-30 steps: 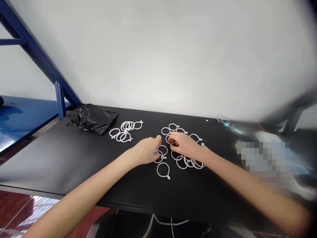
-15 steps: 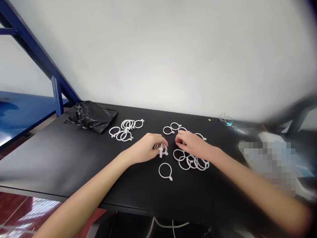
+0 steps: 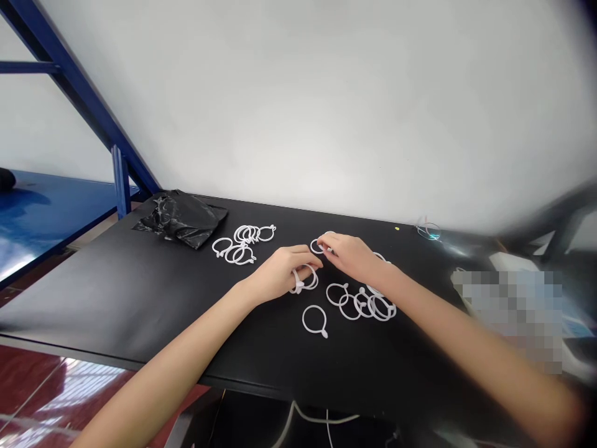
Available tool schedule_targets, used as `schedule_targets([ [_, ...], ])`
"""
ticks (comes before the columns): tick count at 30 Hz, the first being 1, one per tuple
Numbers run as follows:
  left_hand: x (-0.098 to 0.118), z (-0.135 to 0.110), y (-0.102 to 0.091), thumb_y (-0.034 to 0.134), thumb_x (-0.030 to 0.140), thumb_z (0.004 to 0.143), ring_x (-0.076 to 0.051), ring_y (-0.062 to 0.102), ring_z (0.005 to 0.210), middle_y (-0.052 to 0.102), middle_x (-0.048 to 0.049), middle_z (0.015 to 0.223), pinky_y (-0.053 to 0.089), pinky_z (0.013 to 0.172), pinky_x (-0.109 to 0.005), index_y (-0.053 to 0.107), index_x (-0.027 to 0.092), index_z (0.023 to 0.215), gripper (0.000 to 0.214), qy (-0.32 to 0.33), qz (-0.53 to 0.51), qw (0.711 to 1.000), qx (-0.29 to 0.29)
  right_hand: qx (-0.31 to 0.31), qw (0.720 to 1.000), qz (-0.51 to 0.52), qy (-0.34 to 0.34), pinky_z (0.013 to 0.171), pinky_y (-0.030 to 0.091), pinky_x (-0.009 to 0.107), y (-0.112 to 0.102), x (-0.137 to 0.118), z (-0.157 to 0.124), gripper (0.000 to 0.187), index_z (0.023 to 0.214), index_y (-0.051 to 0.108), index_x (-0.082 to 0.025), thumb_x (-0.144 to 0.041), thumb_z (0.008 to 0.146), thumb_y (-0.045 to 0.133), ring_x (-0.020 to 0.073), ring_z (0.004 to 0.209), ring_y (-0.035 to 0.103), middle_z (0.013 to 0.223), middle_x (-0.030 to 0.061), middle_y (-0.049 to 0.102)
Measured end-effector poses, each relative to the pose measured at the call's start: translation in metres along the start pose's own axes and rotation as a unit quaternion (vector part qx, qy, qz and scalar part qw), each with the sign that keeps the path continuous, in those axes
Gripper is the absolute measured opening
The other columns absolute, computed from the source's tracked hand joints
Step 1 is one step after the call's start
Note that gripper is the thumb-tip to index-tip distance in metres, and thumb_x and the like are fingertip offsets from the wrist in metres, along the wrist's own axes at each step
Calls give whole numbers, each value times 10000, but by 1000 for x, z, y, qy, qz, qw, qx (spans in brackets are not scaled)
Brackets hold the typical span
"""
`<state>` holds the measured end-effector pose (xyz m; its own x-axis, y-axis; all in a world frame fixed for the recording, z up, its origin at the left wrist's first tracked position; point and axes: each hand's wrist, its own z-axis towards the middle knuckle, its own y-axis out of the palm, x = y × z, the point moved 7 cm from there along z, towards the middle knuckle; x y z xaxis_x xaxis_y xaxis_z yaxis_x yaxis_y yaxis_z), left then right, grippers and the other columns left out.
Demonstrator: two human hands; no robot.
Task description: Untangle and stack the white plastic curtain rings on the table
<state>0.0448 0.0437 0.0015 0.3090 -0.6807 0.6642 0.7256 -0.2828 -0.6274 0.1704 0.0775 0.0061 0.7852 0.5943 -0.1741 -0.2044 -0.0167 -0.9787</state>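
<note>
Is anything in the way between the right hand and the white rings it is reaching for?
No. The right hand already touches the white plastic rings at the far side of the pile; nothing visible lies between them.

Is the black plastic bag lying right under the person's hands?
No, the black plastic bag lies at the table's far left, well apart from the left hand and right hand among white rings.

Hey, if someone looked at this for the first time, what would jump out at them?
Most striking are the white plastic rings scattered over the black table, with a tidier bunch of rings further left beside a crumpled black plastic bag. At the centre, the left hand holds a few rings while the right hand pinches another ring at the far edge of the scatter. A blue metal frame slants down at the upper left.
</note>
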Motion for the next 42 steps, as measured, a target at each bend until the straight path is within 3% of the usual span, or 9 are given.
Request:
schedule_targets([
  [8,-21,-2,21,546,193,827,-182,606,837,592,-51,1029,465,636,-260,627,199,1021,211,-99,187,971,-110,-49,998,45,12,617,351,259,20,-1,5,208,854,559,-186,-12,745,526,169,752,572,862,38,640],
  [14,-11,-3,9,510,98,787,-123,549,680,594,-4,801,428,610,-230,565,171,807,93,-113,37,985,-121,-34,993,109,0,611,369,254,-9,-3,-22,139,781,562,-180,-47,764,527,122,629,509,756,0,575],
  [18,7,-13,16,557,120,793,-81,485,539,549,43,622,401,543,-193,548,168,813,52,-132,-137,955,-228,-57,991,122,-9,620,397,254,-10,-14,-53,112,827,571,-189,-96,840,511,134,681,544,798,8,593],
  [21,17,-16,25,609,105,735,-88,483,605,555,23,722,373,568,-205,540,167,739,93,-108,-72,957,-258,-79,992,97,-12,627,419,269,0,-20,-68,55,892,585,-192,-187,886,530,152,711,556,863,28,607],
  [26,18,-14,38,552,97,703,-117,484,694,541,-8,899,357,599,-237,491,176,715,101,-81,57,966,-240,-58,993,98,-16,627,428,272,11,-16,-68,87,832,587,-190,-161,888,527,151,694,554,798,21,605],
  [30,16,-14,40,501,42,644,-116,448,641,515,20,758,342,568,-237,456,186,727,172,-80,50,969,-226,20,990,143,9,610,427,263,-8,-6,-61,95,821,611,-187,-145,861,536,138,658,553,756,16,624],
  [33,16,-12,30,463,-21,635,-113,471,661,535,14,793,362,586,-235,511,177,790,255,-72,48,978,-188,4,978,207,34,549,423,243,-21,-3,-61,102,831,644,-186,-210,874,555,122,610,546,754,16,647],
  [37,21,-9,8,451,-52,734,-101,530,706,559,-9,874,413,621,-223,590,166,805,268,-30,-12,993,-112,-89,959,264,51,554,446,240,-11,-7,-64,163,879,691,-195,-295,897,564,120,604,562,743,14,661],
  [42,30,-9,-20,561,73,860,-115,557,745,553,-22,854,469,666,-246,528,167,717,174,51,-50,995,70,-80,985,152,19,604,434,268,12,-8,-53,111,908,672,-187,-248,866,590,111,608,516,840,20,584],
])
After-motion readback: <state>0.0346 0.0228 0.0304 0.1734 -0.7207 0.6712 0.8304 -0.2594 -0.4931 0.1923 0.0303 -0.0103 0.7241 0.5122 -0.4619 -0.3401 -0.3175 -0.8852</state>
